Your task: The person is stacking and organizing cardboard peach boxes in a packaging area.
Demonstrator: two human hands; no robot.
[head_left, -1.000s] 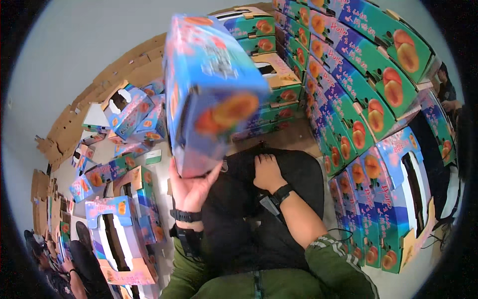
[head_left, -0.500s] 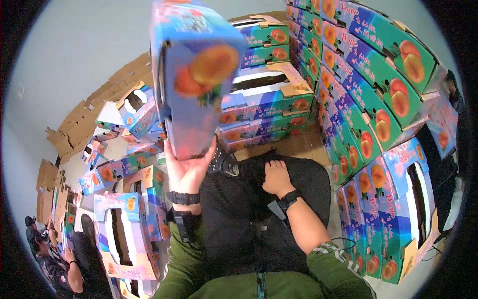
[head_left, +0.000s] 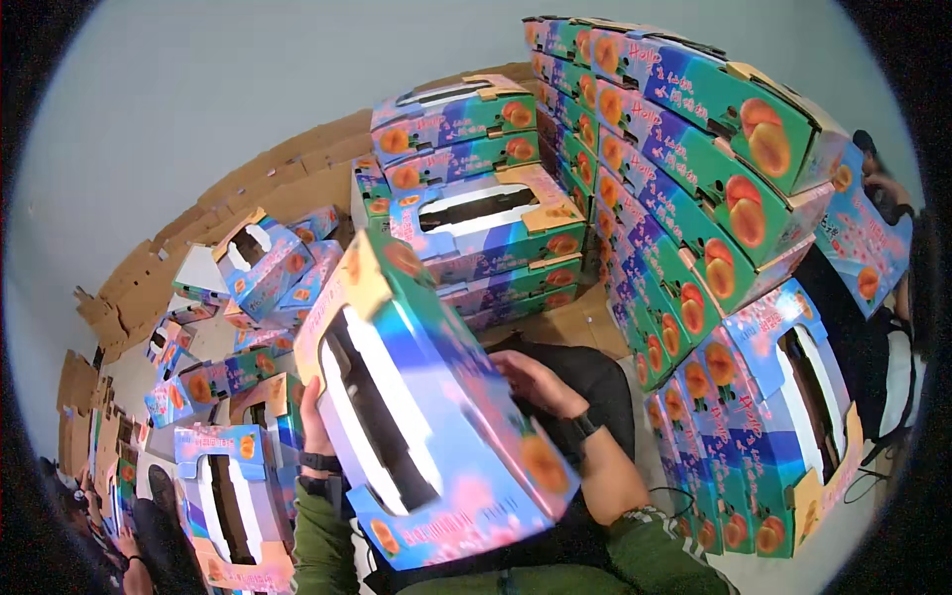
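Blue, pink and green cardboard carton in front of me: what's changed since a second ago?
The blue, pink and green cardboard carton has come down and closer, turned to show its long opening. The left hand now holds its left side instead of its bottom end. The right hand has left the black trousers for the carton's right side; contact is unclear. The tall stack of printed cardboard boxes stays put.

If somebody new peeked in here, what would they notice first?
Probably the big box tilted over the person's lap, between the left hand and right hand. Next, the tall stack with bright fruit pictures on the right. Then the jumbled boxes on the left.
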